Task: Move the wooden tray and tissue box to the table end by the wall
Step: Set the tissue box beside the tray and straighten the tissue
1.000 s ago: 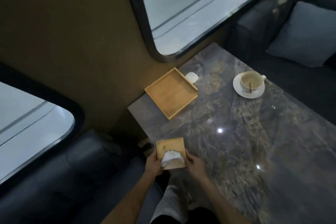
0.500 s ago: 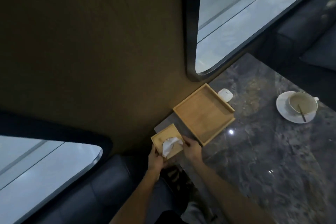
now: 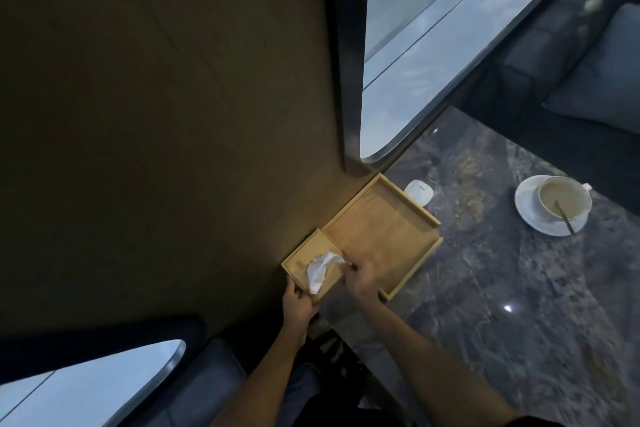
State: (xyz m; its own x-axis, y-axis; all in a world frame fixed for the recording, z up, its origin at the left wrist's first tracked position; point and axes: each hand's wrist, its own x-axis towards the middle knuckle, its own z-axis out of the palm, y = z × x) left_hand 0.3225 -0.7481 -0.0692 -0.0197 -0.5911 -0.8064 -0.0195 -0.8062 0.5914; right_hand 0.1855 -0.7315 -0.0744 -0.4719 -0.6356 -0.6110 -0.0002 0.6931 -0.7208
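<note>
setting down: tissue box (image 3: 313, 267) at the table's (image 3: 519, 322) wall edge, touching wooden tray (image 3: 382, 239).
fingers: left hand (image 3: 298, 305) and right hand (image 3: 362, 282) clasp the box's sides.
next: judged, let go cleanly.

The wall (image 3: 173, 149) shuts off one side of the tissue box (image 3: 311, 262), and the wooden tray (image 3: 381, 236) sits tight against its other side. A small white object (image 3: 419, 191) hugs the tray's far corner. Open marble table (image 3: 502, 305) stretches past the tray toward the cup and saucer (image 3: 554, 204).
</note>
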